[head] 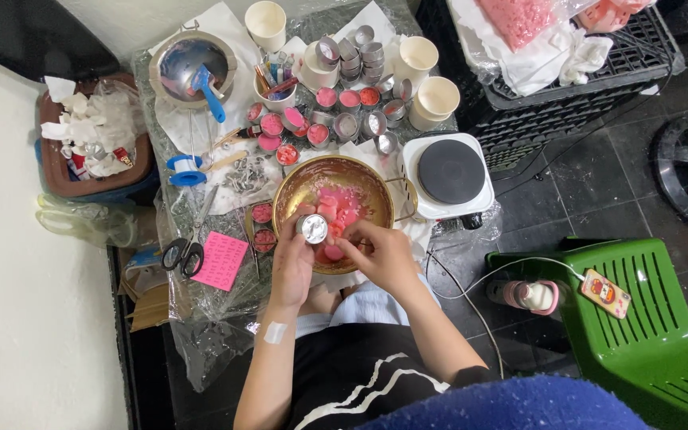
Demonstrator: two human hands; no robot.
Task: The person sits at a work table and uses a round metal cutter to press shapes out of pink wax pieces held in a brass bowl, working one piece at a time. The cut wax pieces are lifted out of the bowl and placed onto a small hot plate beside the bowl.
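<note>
Blue sleeve (519, 406) sits closest to cam, bottom edge, w/ black top (360, 374) just above. Green chair (646, 318) at right on floor, phone (605, 292) on its seat. Desk (201, 318), plastic-covered, carries brass bowl (288, 195) in the middle, pink wax chunks (336, 209) inside. Hot plate (449, 173) just right of bowl. Strainer (193, 70) w/ blue tool sits top left; paper cups (417, 57) & rows of small tins (344, 119) behind bowl. Scissors (185, 253) left, beside pink note (220, 260). Left hand (292, 267) curled round a small tin (312, 228) over bowl's front rim. Right hand (384, 255) fingers bunched, tips in the wax; can't tell if pinching a piece.
</note>
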